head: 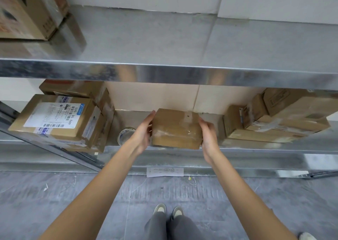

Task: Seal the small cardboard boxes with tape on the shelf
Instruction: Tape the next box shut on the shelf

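A small brown cardboard box (176,128) with clear tape across its top sits at the front edge of the lower metal shelf (256,150). My left hand (143,132) presses flat against its left side, fingers straight. On the opposite side my right hand (208,135) lies against the box, fingers reaching along that face. A roll of clear tape (126,134) stands on the shelf just left of my left hand, partly hidden behind my wrist.
A labelled box (54,119) with another behind it fills the shelf's left end. Several stacked boxes (278,119) stand at the right. The upper shelf (164,43) overhangs, with a large box (31,10) at its far left. A paper slip (164,172) lies on the floor.
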Demonstrator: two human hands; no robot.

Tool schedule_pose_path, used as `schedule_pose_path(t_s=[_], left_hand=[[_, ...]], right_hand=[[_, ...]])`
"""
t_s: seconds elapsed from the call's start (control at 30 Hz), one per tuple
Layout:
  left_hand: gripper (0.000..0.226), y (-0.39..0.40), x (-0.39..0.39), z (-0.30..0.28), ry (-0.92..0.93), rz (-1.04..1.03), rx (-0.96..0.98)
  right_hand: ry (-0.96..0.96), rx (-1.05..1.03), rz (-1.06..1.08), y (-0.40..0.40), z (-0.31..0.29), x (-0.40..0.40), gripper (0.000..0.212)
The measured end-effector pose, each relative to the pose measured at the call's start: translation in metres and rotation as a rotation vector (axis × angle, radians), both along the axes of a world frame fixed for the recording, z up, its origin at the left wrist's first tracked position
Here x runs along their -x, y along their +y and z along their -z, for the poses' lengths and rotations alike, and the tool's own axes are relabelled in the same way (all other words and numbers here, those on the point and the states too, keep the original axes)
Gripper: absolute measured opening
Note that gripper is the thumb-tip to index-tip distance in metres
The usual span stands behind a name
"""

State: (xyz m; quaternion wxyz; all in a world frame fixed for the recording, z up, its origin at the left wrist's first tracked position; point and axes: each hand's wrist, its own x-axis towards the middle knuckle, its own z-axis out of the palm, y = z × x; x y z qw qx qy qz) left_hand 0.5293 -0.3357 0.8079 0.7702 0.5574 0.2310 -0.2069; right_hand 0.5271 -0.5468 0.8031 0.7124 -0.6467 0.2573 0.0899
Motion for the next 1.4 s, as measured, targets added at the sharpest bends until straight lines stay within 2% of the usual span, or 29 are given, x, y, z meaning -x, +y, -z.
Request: schedule_pose_path(t_s=[0.1,0.27,0.33,0.53,0.6,0.7,0.73,0.8,0.83,0.9,1.03,1.1,1.17,1.23,1.33,1.4], left_hand=[[0.024,-0.007,0.004,0.007,0.006,-0.033,-0.023],[0.010,-0.005,0.012,0.017,0.005,-0.070,0.002],[0.013,-0.004,0.015,0.024,0.008,-0.055,-0.006],[0.033,-0.006,0.022,0.043,0.018,-0.079,-0.107],[0.034,-0.005,0.025,0.043,-0.074,-0.139,-0.264],[0.030,0.011,0.038,0.044,-0.271,-0.309,-0.798],[0.033,0.022,0.042,0.050,-0.300,-0.257,-0.994],[0.037,0.043,0.048,0.065,-0.271,0.059,-1.251],[0.036,0.051,0.050,0.072,-0.228,0.208,-1.296],[0.031,0.057,0.051,0.078,-0.168,0.350,-1.337],[0.023,0.055,0.053,0.073,-0.169,0.374,-1.553],[0.024,0.056,0.053,0.058,-0.175,0.237,-1.490],[0.025,0.052,0.055,0.031,-0.244,0.018,-1.277],[0.022,0.039,0.062,-0.003,-0.333,-0.141,-1.012],[0.017,0.002,0.077,-0.037,-0.367,-0.095,-0.593],[0.016,-0.024,0.084,-0.043,-0.361,-0.010,-0.392]], right_hand=[[0.017,-0.040,0.015,0.004,0.012,0.006,0.048],[-0.009,-0.088,-0.026,0.003,0.018,0.014,0.044],[-0.033,-0.068,-0.049,0.004,0.018,0.017,0.042],[-0.026,0.046,-0.118,0.010,0.021,0.021,0.056],[-0.006,0.059,-0.135,0.013,0.022,0.023,0.056],[0.001,0.068,-0.152,0.018,0.022,0.025,0.055],[-0.007,0.067,-0.149,0.020,0.022,0.026,0.055],[-0.018,0.068,-0.155,0.023,0.021,0.026,0.054],[-0.023,0.072,-0.166,0.024,0.021,0.025,0.054],[-0.024,0.094,-0.193,0.026,0.021,0.024,0.053],[0.025,0.147,-0.226,0.025,0.023,0.022,0.060],[-0.037,0.235,-0.213,0.019,0.021,0.023,0.066],[-0.193,0.415,-0.230,0.012,0.013,0.027,0.067],[-0.373,0.572,-0.336,0.008,0.001,0.032,0.064],[-0.499,0.475,-0.587,0.011,-0.023,0.041,0.062],[-0.525,0.368,-0.685,0.016,-0.035,0.044,0.059]])
